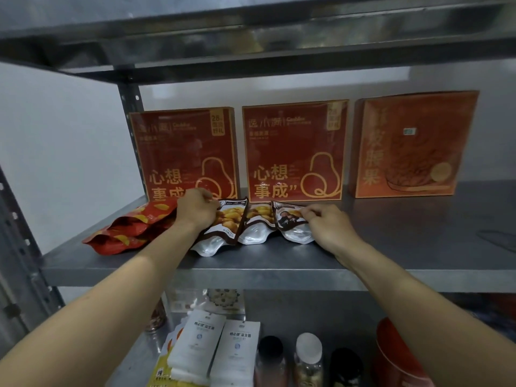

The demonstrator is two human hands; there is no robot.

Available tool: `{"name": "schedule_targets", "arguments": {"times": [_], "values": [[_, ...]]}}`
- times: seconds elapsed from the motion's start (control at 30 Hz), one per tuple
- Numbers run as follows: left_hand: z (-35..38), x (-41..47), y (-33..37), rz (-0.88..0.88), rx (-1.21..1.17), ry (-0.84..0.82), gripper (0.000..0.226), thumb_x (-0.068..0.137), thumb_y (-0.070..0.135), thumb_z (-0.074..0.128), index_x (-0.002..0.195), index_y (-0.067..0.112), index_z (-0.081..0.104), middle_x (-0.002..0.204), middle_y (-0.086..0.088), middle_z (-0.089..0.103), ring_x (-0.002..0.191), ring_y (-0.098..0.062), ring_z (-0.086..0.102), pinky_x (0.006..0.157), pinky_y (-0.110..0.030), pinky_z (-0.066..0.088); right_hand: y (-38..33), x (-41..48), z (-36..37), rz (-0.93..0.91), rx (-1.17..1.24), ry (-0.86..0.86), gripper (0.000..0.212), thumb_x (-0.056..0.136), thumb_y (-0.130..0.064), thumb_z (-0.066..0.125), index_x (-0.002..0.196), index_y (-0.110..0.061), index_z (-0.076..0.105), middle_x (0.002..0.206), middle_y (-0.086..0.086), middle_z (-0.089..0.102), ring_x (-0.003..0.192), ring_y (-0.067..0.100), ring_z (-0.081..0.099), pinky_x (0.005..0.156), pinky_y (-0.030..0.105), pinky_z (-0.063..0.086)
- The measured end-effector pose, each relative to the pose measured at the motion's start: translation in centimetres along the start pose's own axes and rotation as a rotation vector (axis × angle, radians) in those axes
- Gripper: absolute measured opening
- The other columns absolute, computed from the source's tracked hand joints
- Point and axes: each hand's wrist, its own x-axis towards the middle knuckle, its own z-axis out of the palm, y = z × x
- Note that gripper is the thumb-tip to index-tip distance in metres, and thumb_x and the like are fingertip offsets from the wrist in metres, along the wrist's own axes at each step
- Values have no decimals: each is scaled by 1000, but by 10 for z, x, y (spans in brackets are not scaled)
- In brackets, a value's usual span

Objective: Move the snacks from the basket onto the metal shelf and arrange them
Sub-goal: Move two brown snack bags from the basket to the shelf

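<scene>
On the grey metal shelf [391, 247], three white-and-brown foil snack pouches [258, 222] lie flat in a row with their edges overlapping, just in front of two dark red square boxes [294, 152] that stand upright at the back. The person's left hand [196, 210] curls its fingers round the top edge of the leftmost pouch [223, 227], beside a pile of red crinkled snack bags [131, 230]. The right hand [328, 227] pinches the top corner of the rightmost pouch [293, 224]. An orange square box [413, 146] stands further right.
</scene>
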Motion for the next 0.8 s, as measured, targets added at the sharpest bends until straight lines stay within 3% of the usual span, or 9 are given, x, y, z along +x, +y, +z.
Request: {"name": "schedule_targets", "arguments": {"times": [0.1,0.2,0.33,0.4,0.57,0.67,0.8], "values": [[-3,-6,6,21,17,-7,20,92,17,65,108,6,70,110,-8,68,99,-18,58,83,-26,42,-1,-2,-1,-1,-13,3,29,100,-35,48,104,-20,72,111,8,70,120,34,50,103,44,40],[-7,-13,10,78,20,-27,17,94,17,62,104,7,71,108,-7,69,102,-19,59,83,-26,40,-6,-7,-5,-45,-67,26,34,99,-41,49,119,-21,68,122,6,66,124,31,52,105,45,41],[-13,-32,19,215,120,-69,25,95,23,61,114,9,70,111,-5,69,94,-17,64,81,-22,46,-22,-26,-15,-319,-291,62,49,100,-44,46,141,-18,50,142,8,51,135,27,42,113,44,32],[-18,-43,21,288,197,-78,31,95,29,61,119,12,67,110,-5,71,92,-18,68,86,-30,52,-30,-36,-20,-417,-439,13,54,101,-46,41,148,-22,39,152,7,40,141,26,33,117,43,24],[-43,-81,26,513,508,-20,49,94,41,56,135,14,56,140,-6,55,131,-26,47,107,-38,39,-51,-53,-17,-492,-683,-116,64,101,-52,34,156,-30,12,164,6,7,151,25,6,120,53,6],[-63,-107,23,534,721,74,57,95,52,47,145,24,43,156,-2,34,144,-25,27,117,-44,24,-64,-70,-1,-529,-706,-117,63,101,-52,33,156,-30,10,164,8,9,151,26,6,119,54,2],[-104,-141,10,508,792,208,60,92,54,47,144,25,44,157,-4,32,145,-28,26,115,-47,25,-90,-100,31,-559,-658,-109,64,100,-54,33,156,-31,11,163,7,12,150,25,7,120,54,2]]}}
